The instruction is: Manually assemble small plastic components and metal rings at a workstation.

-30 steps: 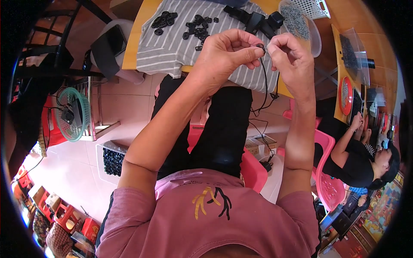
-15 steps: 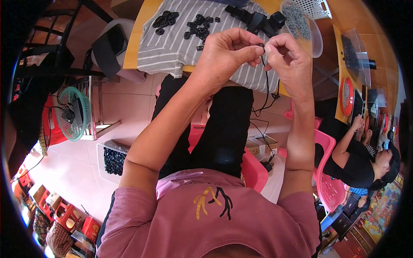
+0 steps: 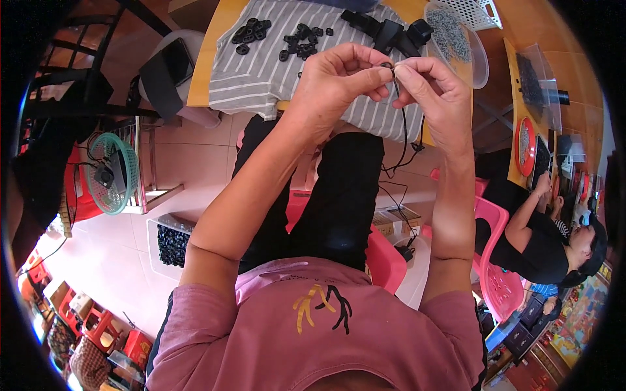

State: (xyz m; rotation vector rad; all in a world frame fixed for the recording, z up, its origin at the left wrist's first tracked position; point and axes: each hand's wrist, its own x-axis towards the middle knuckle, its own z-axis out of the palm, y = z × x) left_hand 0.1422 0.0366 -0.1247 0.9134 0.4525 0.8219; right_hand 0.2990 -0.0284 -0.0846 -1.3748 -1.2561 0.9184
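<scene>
One small black piece (image 3: 388, 65) is sitting at one o'clock, the left hand (image 3: 339, 79) pinching it; whether the right hand (image 3: 437, 91) is gripping, I cannot tell. The black cord (image 3: 404, 124) dangling at two o'clock could be snagging, tugging it loose.

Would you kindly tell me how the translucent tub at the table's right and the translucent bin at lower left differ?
The tub holds grey pieces; the bin holds black ones. The tub stands at table height; the bin sits lower. Both hold many small pieces.
</scene>
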